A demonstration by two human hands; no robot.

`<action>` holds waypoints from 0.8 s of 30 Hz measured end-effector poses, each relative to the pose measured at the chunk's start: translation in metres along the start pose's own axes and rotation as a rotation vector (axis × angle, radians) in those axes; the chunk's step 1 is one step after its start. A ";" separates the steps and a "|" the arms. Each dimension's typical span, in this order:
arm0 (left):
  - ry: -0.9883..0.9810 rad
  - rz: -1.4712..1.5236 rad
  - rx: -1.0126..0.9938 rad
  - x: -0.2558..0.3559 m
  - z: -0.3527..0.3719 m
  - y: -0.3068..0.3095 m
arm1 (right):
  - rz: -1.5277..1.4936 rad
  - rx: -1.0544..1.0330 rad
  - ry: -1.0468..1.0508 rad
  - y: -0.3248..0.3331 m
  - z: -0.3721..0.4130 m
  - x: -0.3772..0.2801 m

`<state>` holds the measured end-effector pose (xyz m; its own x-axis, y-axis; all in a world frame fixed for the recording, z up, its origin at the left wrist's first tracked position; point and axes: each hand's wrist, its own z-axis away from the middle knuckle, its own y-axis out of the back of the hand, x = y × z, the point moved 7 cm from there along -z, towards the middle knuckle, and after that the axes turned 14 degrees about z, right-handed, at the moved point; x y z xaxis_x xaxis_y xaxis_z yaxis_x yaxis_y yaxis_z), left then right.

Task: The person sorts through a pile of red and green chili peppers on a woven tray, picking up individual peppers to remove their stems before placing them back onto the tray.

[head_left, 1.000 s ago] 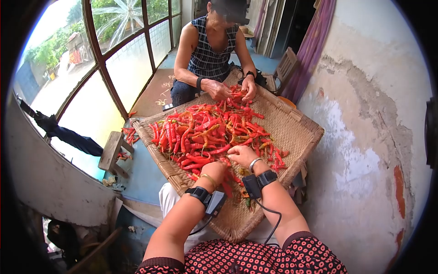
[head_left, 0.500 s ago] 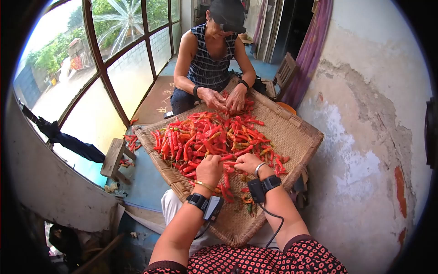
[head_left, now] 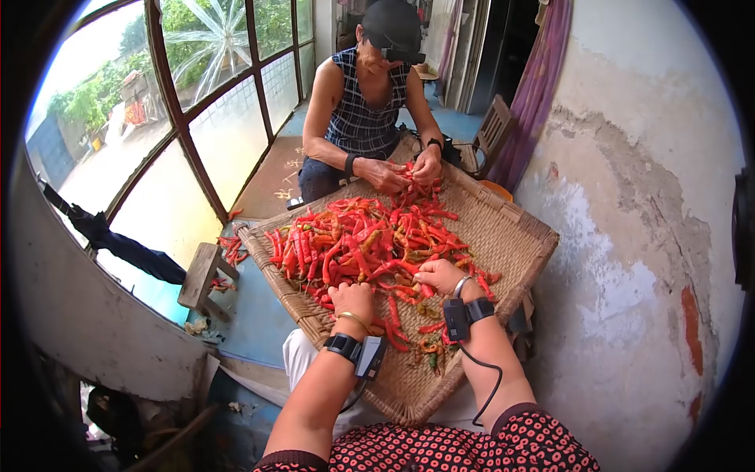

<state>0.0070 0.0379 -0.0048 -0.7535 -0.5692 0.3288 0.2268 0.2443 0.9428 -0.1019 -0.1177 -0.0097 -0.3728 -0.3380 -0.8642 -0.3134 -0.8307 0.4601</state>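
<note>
A heap of red chili peppers (head_left: 346, 236), some orange or greenish, lies on a square woven tray (head_left: 503, 228). My left hand (head_left: 351, 302) is closed at the near edge of the heap, knuckles up. Its fingertips are turned away, and whatever they hold is hidden. To the right, my right hand (head_left: 440, 277) pinches the end of a red chili pepper (head_left: 403, 267) at the heap's near side. Several loose peppers (head_left: 431, 346), some green, lie on the weave between my wrists.
Across the tray sits another person (head_left: 366, 110), whose hands (head_left: 405, 175) work among peppers at the far corner. A small wooden stool (head_left: 203, 275) stands left, with peppers on the floor behind it. A damaged wall (head_left: 605, 259) rises on the right.
My hands have moved apart: the left slightly down and left, the right slightly right. The other person's hands have shifted right and now hold peppers up a little.
</note>
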 end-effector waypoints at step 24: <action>0.100 1.501 0.234 -0.008 -0.010 -0.012 | 0.111 -0.205 0.066 -0.065 0.002 -0.034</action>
<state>0.0164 0.0315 -0.0177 0.1235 0.2649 0.9563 0.6140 0.7367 -0.2833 -0.0706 -0.0515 -0.0095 -0.3350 -0.4549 -0.8251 -0.0869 -0.8571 0.5078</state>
